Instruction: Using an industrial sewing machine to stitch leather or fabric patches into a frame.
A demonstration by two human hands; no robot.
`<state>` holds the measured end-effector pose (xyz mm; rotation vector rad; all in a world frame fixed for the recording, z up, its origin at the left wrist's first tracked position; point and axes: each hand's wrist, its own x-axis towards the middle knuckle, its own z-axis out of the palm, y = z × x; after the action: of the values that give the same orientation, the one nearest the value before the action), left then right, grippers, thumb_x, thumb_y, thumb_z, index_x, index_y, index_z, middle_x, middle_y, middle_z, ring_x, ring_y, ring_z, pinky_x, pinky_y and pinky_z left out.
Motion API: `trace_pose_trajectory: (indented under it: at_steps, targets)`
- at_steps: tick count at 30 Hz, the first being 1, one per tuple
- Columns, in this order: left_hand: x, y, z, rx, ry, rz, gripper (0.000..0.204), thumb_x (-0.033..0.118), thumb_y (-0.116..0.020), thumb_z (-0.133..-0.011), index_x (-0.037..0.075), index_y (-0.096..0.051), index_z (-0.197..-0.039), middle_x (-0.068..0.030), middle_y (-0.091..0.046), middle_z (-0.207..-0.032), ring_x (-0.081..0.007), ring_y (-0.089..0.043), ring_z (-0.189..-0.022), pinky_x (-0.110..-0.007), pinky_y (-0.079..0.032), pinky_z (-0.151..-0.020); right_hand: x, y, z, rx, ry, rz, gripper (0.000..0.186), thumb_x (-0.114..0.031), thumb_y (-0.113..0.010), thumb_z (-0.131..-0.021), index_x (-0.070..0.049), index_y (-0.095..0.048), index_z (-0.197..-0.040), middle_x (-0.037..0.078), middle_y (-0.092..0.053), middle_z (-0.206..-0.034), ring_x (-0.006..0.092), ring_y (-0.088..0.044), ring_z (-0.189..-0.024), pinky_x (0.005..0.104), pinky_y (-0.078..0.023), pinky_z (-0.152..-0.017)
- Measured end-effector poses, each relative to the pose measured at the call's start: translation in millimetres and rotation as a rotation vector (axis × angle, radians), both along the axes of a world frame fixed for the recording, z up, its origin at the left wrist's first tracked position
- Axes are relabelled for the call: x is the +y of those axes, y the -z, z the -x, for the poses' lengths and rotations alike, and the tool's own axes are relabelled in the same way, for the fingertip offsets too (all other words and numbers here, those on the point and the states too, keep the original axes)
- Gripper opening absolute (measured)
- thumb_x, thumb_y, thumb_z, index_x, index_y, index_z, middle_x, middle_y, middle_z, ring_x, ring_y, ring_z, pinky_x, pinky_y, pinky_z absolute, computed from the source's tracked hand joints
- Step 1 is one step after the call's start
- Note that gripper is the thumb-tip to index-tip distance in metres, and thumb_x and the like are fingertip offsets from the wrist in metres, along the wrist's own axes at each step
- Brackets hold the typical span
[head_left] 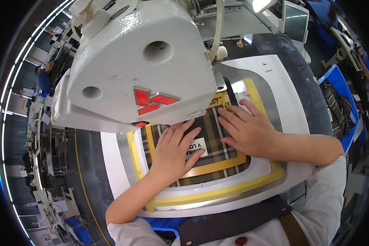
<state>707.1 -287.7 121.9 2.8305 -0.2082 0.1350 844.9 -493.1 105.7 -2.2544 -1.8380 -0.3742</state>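
Plaid fabric (217, 141) lies flat in the middle of the white tabletop (283, 82), framed by a yellow-taped template (217, 192), directly under the big white sewing machine head (139, 61) that fills the view from ten to one o'clock. My left hand (174, 149) rests flat and open at six o'clock of the fabric, palm down, fingers spread, fingertips touching a small white label (197, 148) and reaching toward the machine. My right hand (246, 129) lies flat and open at three o'clock of the fabric, fingers pointing to nine o'clock, pressing the cloth beside the label. Neither hand grips anything; both only press down.

To do this well, I judge that I should keep both palms light and even so the plaid lines stay square to the yellow frame, smooth any ripple outward from the label, and keep my fingertips well away from the needle area, which the machine head hides from view. A blue bin (336, 102) of similar plaid pieces sits at three o'clock, well apart.
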Motion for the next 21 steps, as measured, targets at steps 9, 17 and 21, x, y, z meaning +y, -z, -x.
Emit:
trace_pose_trajectory:
  at_steps: [9, 17, 21]
  targets:
    - [-11, 8, -11, -0.009, 0.001, -0.017, 0.050, 0.029, -0.066, -0.082, 0.008, -0.051, -0.125, -0.0128, -0.046, -0.131, -0.0326, -0.044, -0.121, -0.045, -0.035, -0.101, 4, 10, -6, 0.030, -0.073, 0.003, 0.048, -0.037, -0.065, -0.080, 0.000, -0.061, -0.111, 0.012, -0.056, -0.123, 0.0250, -0.050, -0.113, 0.0437, -0.035, -0.101]
    - [-13, 19, -15, -0.015, -0.019, -0.005, 0.049, 0.026, -0.067, -0.080, 0.008, -0.052, -0.123, -0.0118, -0.048, -0.129, -0.0325, -0.046, -0.117, -0.046, -0.033, -0.103, 11, 21, -7, 0.036, -0.131, 0.009, 0.046, -0.037, -0.060, -0.084, 0.000, -0.060, -0.112, 0.013, -0.054, -0.124, 0.0257, -0.047, -0.117, 0.0442, -0.035, -0.101]
    - [-12, 21, -16, -0.047, -0.008, 0.006, 0.053, 0.032, -0.069, -0.078, 0.008, -0.053, -0.122, -0.0117, -0.048, -0.130, -0.0334, -0.046, -0.116, -0.047, -0.032, -0.104, 12, 27, -7, 0.092, -0.136, 0.004, 0.045, -0.035, -0.061, -0.084, 0.000, -0.060, -0.112, 0.012, -0.054, -0.125, 0.0256, -0.047, -0.117, 0.0434, -0.035, -0.100]
